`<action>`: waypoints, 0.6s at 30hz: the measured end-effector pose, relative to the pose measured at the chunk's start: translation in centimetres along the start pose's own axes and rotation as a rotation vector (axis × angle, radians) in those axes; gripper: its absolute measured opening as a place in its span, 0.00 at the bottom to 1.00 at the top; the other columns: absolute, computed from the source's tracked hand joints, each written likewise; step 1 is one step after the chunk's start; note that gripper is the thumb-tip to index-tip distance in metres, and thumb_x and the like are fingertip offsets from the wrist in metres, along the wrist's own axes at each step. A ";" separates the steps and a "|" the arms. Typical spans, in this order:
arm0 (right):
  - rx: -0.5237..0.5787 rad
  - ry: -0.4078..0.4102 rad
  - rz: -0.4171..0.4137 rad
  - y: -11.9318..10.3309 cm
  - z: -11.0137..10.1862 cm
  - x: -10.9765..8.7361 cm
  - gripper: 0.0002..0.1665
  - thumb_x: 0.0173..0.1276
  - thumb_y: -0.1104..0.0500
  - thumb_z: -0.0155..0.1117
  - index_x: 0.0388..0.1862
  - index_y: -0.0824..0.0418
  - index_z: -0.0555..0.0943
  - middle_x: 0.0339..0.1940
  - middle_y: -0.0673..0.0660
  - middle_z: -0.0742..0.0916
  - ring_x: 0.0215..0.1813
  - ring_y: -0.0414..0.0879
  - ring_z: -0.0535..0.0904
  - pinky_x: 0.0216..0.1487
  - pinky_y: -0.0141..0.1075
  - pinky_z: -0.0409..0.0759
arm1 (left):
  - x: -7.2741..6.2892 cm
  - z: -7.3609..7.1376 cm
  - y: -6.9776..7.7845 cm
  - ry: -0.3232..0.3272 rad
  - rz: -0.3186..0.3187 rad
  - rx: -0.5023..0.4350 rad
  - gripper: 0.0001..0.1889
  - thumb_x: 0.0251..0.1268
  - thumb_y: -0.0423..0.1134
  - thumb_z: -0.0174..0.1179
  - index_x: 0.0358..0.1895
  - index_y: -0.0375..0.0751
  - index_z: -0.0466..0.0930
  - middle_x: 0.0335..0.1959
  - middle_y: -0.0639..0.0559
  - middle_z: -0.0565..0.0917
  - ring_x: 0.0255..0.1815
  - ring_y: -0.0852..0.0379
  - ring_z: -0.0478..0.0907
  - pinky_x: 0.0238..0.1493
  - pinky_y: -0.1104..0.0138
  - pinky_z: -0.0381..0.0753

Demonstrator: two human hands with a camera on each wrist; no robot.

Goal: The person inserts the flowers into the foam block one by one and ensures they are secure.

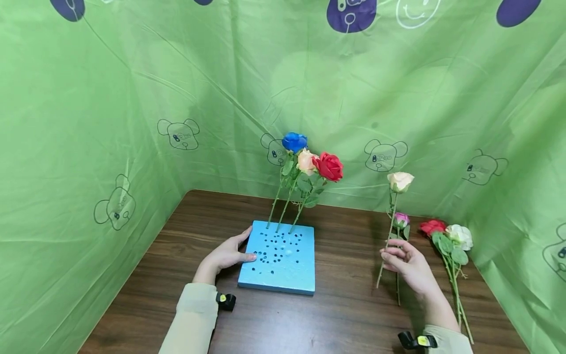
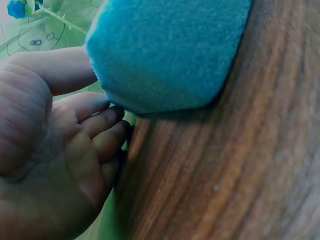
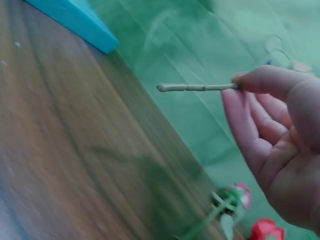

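A light blue foam block (image 1: pixel 283 281) dotted with small holes lies on the table. My left hand (image 1: pixel 226 254) grips its left edge, thumb on the top face and fingers against the side; the left wrist view shows the fingertips touching the block's lower edge. A blue rose (image 1: pixel 294 142), a peach rose (image 1: pixel 306 162) and a red rose (image 1: pixel 329 167) stand in holes along the block's far edge. To the right, my right hand (image 1: pixel 411 268) pinches a cream rose (image 1: pixel 400 182) by its stem (image 3: pixel 197 87) between thumb and fingers. The bloom points up, and the stem's lower end is free.
A pink-purple rose (image 1: pixel 401 220) lies on the table (image 1: pixel 349 275) behind my right hand. Farther right lie a red rose (image 1: pixel 433 226) and a white rose (image 1: pixel 460 237), their stems side by side. A green curtain (image 1: pixel 230 118) surrounds the table's back and sides.
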State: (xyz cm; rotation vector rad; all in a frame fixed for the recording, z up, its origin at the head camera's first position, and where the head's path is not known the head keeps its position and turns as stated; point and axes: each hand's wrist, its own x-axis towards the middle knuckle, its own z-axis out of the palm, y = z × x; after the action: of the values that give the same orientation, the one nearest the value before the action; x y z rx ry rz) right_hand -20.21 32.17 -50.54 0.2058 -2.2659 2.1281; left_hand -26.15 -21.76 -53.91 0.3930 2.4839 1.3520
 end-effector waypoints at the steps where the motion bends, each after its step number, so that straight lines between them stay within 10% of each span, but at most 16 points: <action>1: 0.017 0.009 -0.016 0.0 0.5 0.1 0.16 0.78 0.70 0.66 0.59 0.57 0.80 0.46 0.49 0.92 0.49 0.40 0.89 0.47 0.37 0.90 | 0.0 0.0 0.0 0.000 0.000 -0.002 0.54 0.67 0.50 0.76 0.89 0.50 0.49 0.88 0.45 0.53 0.87 0.39 0.48 0.81 0.38 0.55; 18: 0.140 0.231 -0.155 1.8 6.7 1.9 0.12 0.73 0.76 0.68 0.52 0.76 0.80 0.47 0.50 0.92 0.48 0.44 0.91 0.45 0.41 0.90 | -0.3 -0.1 0.3 0.007 0.001 0.000 0.54 0.68 0.49 0.76 0.89 0.47 0.49 0.88 0.44 0.53 0.87 0.38 0.47 0.81 0.38 0.55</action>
State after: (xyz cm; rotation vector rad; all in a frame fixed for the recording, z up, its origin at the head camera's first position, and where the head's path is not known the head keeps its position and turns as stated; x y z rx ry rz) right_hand -21.82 25.47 -52.57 0.1259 -1.9136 2.1099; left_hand -25.82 -21.80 -53.58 0.3898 2.4902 1.3556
